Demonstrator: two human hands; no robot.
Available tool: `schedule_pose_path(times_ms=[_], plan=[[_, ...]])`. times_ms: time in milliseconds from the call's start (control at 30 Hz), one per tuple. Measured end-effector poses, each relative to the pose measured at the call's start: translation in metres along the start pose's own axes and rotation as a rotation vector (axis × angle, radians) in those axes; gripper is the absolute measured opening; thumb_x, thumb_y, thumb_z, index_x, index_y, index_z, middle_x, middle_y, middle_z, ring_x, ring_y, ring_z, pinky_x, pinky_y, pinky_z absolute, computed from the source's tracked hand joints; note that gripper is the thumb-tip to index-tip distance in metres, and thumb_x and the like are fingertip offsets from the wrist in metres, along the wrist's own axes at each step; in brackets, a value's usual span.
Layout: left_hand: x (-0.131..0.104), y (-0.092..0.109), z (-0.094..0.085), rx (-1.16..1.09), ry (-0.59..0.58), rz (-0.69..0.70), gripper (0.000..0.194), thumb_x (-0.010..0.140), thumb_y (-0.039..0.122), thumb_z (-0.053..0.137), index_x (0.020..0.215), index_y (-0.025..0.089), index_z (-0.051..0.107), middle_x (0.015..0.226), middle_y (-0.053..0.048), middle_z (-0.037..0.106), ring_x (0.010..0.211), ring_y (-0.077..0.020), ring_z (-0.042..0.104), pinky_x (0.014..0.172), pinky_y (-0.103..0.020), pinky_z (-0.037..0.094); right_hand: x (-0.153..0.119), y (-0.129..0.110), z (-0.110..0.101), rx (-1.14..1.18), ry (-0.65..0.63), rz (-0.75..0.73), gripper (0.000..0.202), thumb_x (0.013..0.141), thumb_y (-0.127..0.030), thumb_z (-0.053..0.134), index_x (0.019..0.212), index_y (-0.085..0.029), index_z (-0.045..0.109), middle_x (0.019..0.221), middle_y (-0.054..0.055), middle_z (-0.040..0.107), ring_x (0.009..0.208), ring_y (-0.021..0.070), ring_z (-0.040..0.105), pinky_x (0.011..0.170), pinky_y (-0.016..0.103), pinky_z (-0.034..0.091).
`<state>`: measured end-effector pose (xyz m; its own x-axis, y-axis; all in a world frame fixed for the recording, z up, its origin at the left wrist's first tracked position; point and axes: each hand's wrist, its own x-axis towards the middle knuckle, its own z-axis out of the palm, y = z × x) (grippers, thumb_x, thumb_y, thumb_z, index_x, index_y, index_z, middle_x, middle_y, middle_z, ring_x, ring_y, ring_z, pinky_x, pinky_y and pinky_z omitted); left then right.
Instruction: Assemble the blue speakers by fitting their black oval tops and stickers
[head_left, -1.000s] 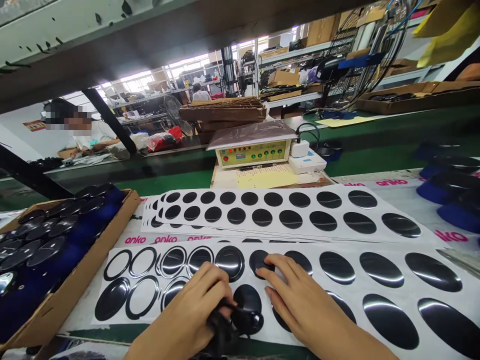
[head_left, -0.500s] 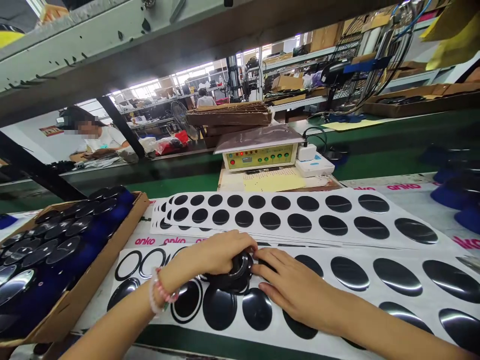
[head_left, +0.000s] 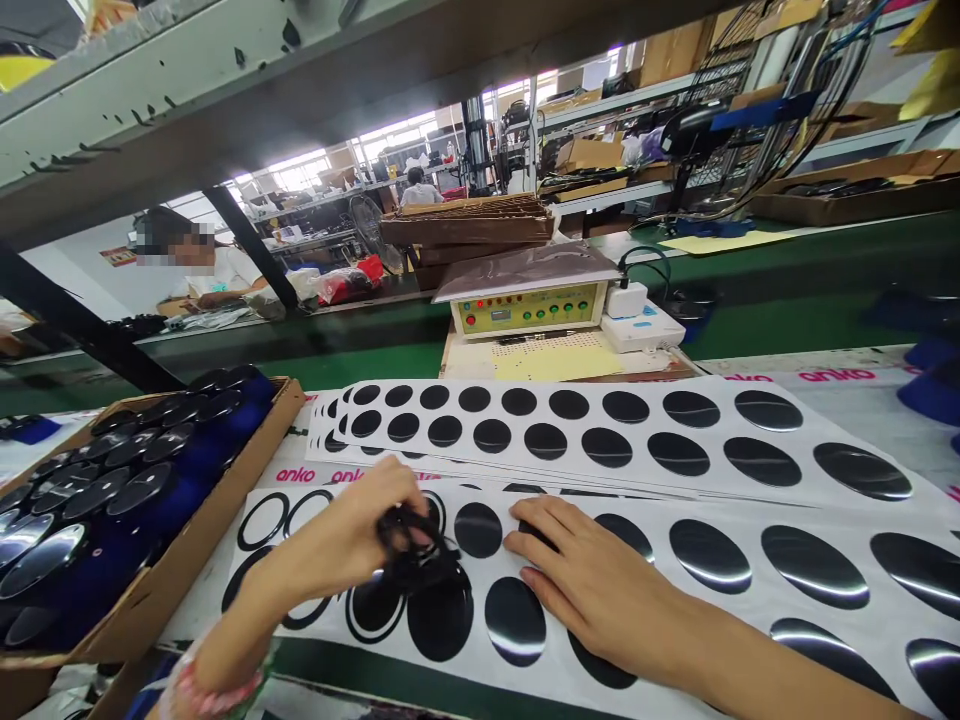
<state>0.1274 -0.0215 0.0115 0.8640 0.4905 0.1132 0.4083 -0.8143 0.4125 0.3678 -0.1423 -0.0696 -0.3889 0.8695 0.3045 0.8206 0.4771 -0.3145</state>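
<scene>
In the head view, my left hand point(head_left: 375, 515) is closed around a loose bunch of black ring-shaped film scraps point(head_left: 420, 560), held above the white sticker sheet point(head_left: 501, 568). The scraps are blurred and partly cover the discs below. My right hand point(head_left: 581, 565) lies on the same sheet with its fingers stretched out, partly over a black disc. Right beside its fingertips is a bare black round sticker point(head_left: 478, 530), and another round sticker point(head_left: 515, 620) sits lower. Toward the sheet's left end, thin black rings point(head_left: 262, 522) surround white centres.
Stacked sheets of black ovals point(head_left: 517, 464) lie just behind. On the left stands a cardboard box point(head_left: 199, 535) of dark blue, black-topped round parts point(head_left: 139, 490). A yellow control unit point(head_left: 525, 310) stands behind the sheets. Overhead runs a shelf beam point(head_left: 300, 110). A person point(head_left: 225, 275) sits farther back.
My left hand has pulled left, away from my right hand, carrying the black scraps. A round sticker beside my right fingertips has come into view. My right hand has barely moved.
</scene>
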Motion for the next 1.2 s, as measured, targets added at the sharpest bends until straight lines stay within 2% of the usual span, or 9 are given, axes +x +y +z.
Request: schedule_pose_path(times_ms=[133,233,367,500,700,867,1067,1133,1200], plan=[[-0.043,-0.002,-0.009,-0.302,0.239,-0.086,0.023,0.080,0.006,0.055,0.073,0.022,0.041,0.083,0.002,0.051,0.089,-0.0161,0.054,0.077,-0.028,0.046,0.006,-0.002,0.004,-0.129,-0.006,-0.058,0.018,0.087,-0.012,0.048,0.101,-0.016,0.058,0.111,0.011,0.056,0.101,0.0271,0.051,0.089,0.048,0.045],[-0.046,0.009,0.009,-0.271,0.044,-0.151,0.030,0.071,-0.006,0.045,0.080,0.022,0.043,0.091,0.001,0.051,0.082,-0.0132,0.053,0.073,-0.026,0.045,0.023,-0.006,0.008,-0.123,-0.044,-0.110,0.013,0.084,-0.009,0.048,0.091,-0.015,0.057,0.099,0.010,0.057,0.090,0.0249,0.052,0.082,0.044,0.048],[-0.026,0.020,0.037,-0.025,-0.220,-0.155,0.066,0.056,-0.008,0.035,0.112,0.024,0.044,0.105,-0.002,0.055,0.093,-0.0176,0.051,0.081,-0.032,0.044,0.045,-0.008,0.015,0.000,-0.054,-0.185,0.016,0.087,-0.010,0.047,0.099,-0.015,0.057,0.105,0.010,0.056,0.096,0.0231,0.050,0.083,0.039,0.047],[-0.007,0.024,0.040,0.217,-0.299,-0.071,0.058,0.056,-0.009,0.034,0.103,0.021,0.048,0.098,-0.004,0.058,0.091,-0.0221,0.049,0.073,-0.033,0.044,0.050,-0.005,0.018,0.018,-0.041,-0.154,0.014,0.089,-0.014,0.046,0.098,-0.016,0.057,0.108,0.010,0.055,0.095,0.0229,0.050,0.082,0.041,0.046],[0.003,0.024,0.032,0.167,-0.332,-0.039,0.052,0.051,-0.009,0.038,0.088,0.022,0.054,0.082,-0.001,0.055,0.083,-0.0199,0.052,0.065,-0.028,0.043,0.046,-0.005,0.017,0.026,-0.024,-0.133,0.017,0.087,-0.013,0.050,0.101,-0.018,0.058,0.106,0.009,0.056,0.095,0.0230,0.051,0.081,0.041,0.047],[-0.040,0.020,0.017,0.036,-0.250,-0.128,0.049,0.054,-0.009,0.036,0.088,0.023,0.050,0.086,0.002,0.055,0.090,-0.0174,0.048,0.076,-0.027,0.043,0.044,-0.004,0.017,0.011,0.002,-0.142,0.020,0.089,-0.016,0.047,0.107,-0.017,0.058,0.109,0.010,0.056,0.096,0.0246,0.051,0.081,0.042,0.047],[-0.098,0.009,-0.012,-0.124,0.346,-0.295,0.025,0.081,0.008,0.053,0.071,0.023,0.036,0.082,0.001,0.045,0.089,-0.0162,0.050,0.088,-0.034,0.045,0.047,-0.006,0.017,-0.076,-0.027,-0.174,0.021,0.086,-0.012,0.046,0.103,-0.016,0.058,0.108,0.012,0.056,0.094,0.0255,0.051,0.080,0.043,0.046],[-0.085,0.007,-0.011,-0.099,0.330,-0.265,0.026,0.082,0.008,0.051,0.068,0.022,0.034,0.089,-0.001,0.049,0.091,-0.0161,0.052,0.085,-0.032,0.046,0.050,-0.009,0.017,-0.136,-0.040,-0.262,0.020,0.082,-0.009,0.048,0.097,-0.015,0.059,0.104,0.012,0.056,0.092,0.0255,0.050,0.082,0.044,0.044],[-0.058,0.003,-0.004,-0.055,0.118,-0.219,0.023,0.076,-0.002,0.043,0.075,0.021,0.040,0.102,-0.004,0.053,0.096,-0.0161,0.053,0.083,-0.029,0.046,0.053,-0.011,0.018,-0.132,-0.068,-0.364,0.019,0.080,-0.006,0.048,0.093,-0.014,0.059,0.098,0.011,0.057,0.090,0.0246,0.050,0.082,0.041,0.045]])
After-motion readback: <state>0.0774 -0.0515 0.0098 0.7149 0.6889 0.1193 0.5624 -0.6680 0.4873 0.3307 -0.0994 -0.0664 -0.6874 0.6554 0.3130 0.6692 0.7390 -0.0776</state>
